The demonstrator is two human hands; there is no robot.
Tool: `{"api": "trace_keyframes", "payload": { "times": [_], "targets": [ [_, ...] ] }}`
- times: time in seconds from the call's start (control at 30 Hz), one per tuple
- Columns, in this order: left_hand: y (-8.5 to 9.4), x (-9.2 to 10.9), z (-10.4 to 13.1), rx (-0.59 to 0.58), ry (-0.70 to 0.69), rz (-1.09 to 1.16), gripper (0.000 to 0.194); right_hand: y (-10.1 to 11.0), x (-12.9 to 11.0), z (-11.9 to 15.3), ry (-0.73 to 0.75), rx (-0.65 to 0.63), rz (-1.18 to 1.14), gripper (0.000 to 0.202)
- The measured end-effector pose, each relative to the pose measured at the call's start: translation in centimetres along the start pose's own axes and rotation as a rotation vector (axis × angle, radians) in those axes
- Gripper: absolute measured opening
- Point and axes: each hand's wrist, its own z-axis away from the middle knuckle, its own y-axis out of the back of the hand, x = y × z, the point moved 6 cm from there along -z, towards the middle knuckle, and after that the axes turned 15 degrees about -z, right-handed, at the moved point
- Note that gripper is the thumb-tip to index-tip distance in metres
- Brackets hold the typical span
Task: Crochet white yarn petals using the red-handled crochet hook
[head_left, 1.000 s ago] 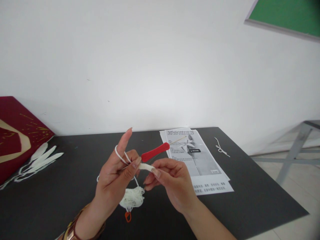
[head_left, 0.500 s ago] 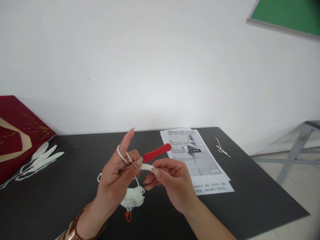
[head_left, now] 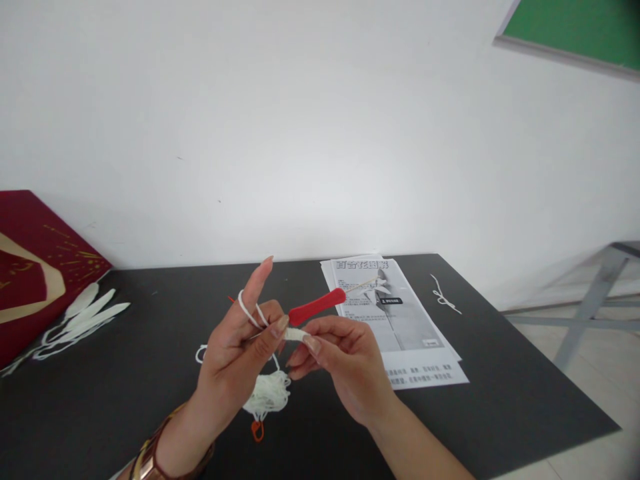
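Note:
Between my two hands is a small white crocheted strip (head_left: 296, 335). My left hand (head_left: 245, 343) pinches its left end between thumb and fingers, with the index finger raised and white yarn (head_left: 245, 307) looped around it. A crochet hook with a red handle (head_left: 317, 307) juts up to the right from my left fingers; part of its shaft is hidden behind them. The thumb and fingertips of my right hand (head_left: 345, 357) grip the strip's right end. Below, on the table, lies a bundle of white yarn (head_left: 270, 393) with an orange stitch marker (head_left: 257, 431) at its lower edge.
Printed sheets (head_left: 400, 333) lie behind my right hand on the dark table (head_left: 510, 400). A short knotted white yarn piece (head_left: 443, 297) is farther right. At left, white crocheted petals (head_left: 93, 317) rest by a dark red board (head_left: 45, 267). A white wall rises behind.
Almost nothing differs. My left hand and the hook have shifted very slightly to the right; both hands keep their hold on the strip.

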Motion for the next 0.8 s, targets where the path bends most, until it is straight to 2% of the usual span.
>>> {"api": "trace_keyframes", "payload": {
  "times": [0.8],
  "targets": [
    [-0.35,-0.41,0.12,-0.049,0.033,0.033,0.058,-0.03,0.29,-0.08,-0.008,-0.003,-0.002,0.014]
  ]
}}
